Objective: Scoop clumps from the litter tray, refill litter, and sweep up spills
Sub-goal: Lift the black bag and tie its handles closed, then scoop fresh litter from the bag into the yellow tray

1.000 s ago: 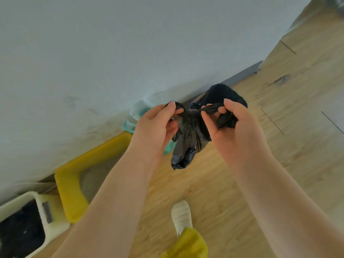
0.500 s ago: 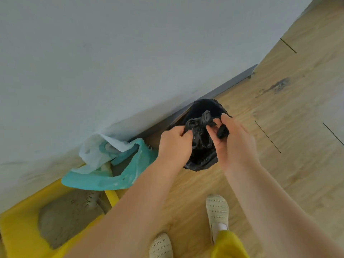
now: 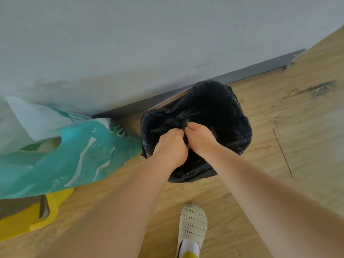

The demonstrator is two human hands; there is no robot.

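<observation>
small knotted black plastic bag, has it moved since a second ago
Yes: the small knotted black plastic bag, held above the wooden floor earlier, is now down inside the black-lined bin by the grey baseboard.

We see a pale wall [image 3: 130,43] meeting a wooden floor [image 3: 288,146] along a dark grey skirting board [image 3: 242,73]. A dark smudge [image 3: 314,89] marks the floor at right. Near the bottom edge, a cream knitted slipper [image 3: 192,222] stands on the boards.
</observation>
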